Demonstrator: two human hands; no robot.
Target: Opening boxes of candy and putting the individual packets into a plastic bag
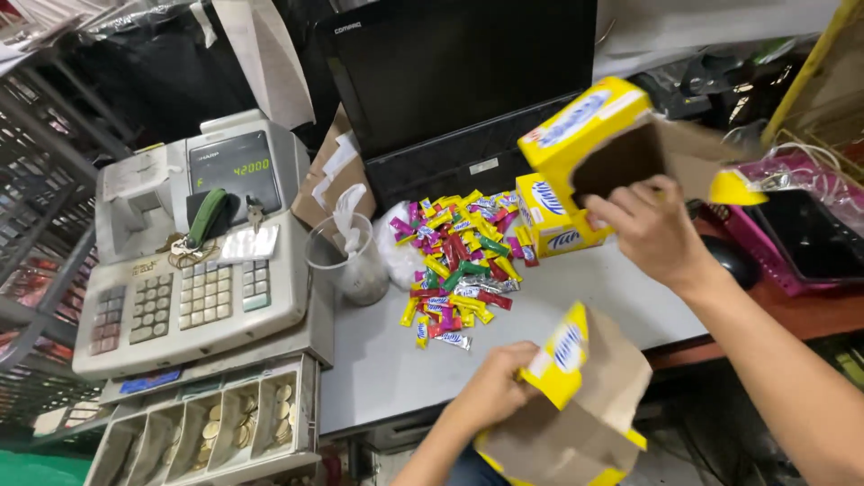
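My right hand [655, 232] grips the open end of a yellow cardboard box [585, 126], tilted with its brown inside showing, above the grey counter [576, 301]. A second small yellow box [551, 216] stands under it. My left hand [493, 389] holds a torn yellow and brown piece of cardboard packaging [576, 405] at the counter's near edge. A heap of several small wrapped candies [459, 256] in pink, yellow, green, red and silver lies on the counter between the hands and the boxes.
A grey cash register [193, 261] with its coin drawer [211, 427] open stands at the left. A clear plastic cup [349, 256] sits beside it. An open black laptop [459, 81] stands behind the candies. A pink tray [792, 225] and a dark mouse [731, 261] lie at right.
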